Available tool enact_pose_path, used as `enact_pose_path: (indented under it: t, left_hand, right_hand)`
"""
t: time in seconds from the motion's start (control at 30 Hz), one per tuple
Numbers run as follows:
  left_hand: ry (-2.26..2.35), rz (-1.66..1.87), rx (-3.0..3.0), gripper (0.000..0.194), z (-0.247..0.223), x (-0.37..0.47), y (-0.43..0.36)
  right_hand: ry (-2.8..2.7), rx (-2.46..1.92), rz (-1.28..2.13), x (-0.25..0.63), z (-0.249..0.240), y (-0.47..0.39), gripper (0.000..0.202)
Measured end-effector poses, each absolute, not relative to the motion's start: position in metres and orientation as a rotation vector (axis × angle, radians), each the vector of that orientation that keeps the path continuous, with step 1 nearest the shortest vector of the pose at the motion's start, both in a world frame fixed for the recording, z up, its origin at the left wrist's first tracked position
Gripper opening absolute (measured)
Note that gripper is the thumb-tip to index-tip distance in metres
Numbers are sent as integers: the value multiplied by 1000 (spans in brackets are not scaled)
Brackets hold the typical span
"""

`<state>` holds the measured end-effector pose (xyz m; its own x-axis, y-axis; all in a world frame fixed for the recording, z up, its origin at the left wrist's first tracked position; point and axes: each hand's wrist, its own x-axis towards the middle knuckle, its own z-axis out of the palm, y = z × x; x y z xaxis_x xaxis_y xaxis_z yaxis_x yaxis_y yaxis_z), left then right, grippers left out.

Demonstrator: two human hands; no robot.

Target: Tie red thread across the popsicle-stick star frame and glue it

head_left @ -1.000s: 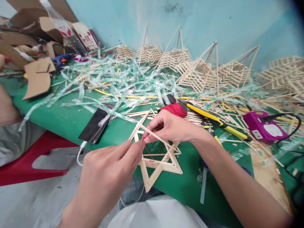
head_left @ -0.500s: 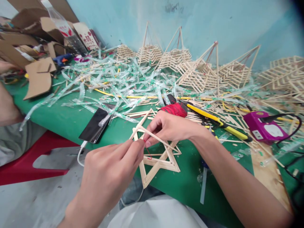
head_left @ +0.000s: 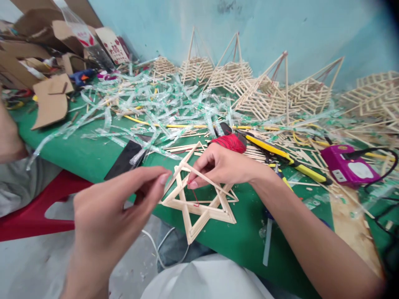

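A six-pointed star frame of thin wooden sticks (head_left: 199,214) lies at the green table's front edge. Over its upper part, my right hand (head_left: 215,164) is closed in a pinch on a thin red thread (head_left: 195,197), whose end dangles inside the star. My left hand (head_left: 121,207) is raised to the left of the star, thumb and forefinger pressed together; whatever is between them is too fine to see. Just behind my right hand lies a bundle of red thread (head_left: 232,143).
Clear green-marked plastic strips (head_left: 174,104) litter the table. Stick frames (head_left: 262,97) stand along the wall. Right of my hands are a yellow cutter (head_left: 280,155) and a purple power socket (head_left: 349,166). A black phone (head_left: 123,160) lies left; another person's arm (head_left: 9,137) shows at the far left.
My left hand has drawn away from the star, leftward and toward me, its fingertips still pinched. My right hand keeps its pinch at almost the same spot.
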<state>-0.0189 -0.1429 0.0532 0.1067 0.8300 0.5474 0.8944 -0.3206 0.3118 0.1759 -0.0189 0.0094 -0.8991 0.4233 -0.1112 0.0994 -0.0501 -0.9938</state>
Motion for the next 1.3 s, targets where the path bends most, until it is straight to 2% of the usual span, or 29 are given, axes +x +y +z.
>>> enact_pose_path:
  t: [0.17,0.23,0.37,0.47,0.6,0.83,1.07,1.3]
  left_hand:
    - [-1872,-1204,-2247,13,56,-25,-136]
    - [-1765,-1213,-2183,19,56,-22,-141]
    - [-1298,-820,-2459,34,55,-15,-149]
    - [-1131,-534,-2473,26,54,-11,-145]
    - [-1147,-405,-2389,22,57,-3,-141]
    - [-1110,-381,-2365,23,62,0,-139]
    - [-1042,-404,-2455,19,61,-6,-135]
    - [-1184,-458,-2505,18,61,-12,-138]
  right_hand:
    - [-1975,-596,2057,176,12,-19,29]
    - [-1972,-604,2055,176,11,-18,31]
    - [-1960,-556,2085,175,10,-17,34]
    - [-1979,-526,2091,175,9,-16,36]
    - [-1999,-493,2090,175,9,-15,31]
    - [-2039,-479,2083,176,5,-14,20]
    - [-2123,-479,2053,175,4,-11,22]
    - [-2064,-490,2090,175,3,-12,22]
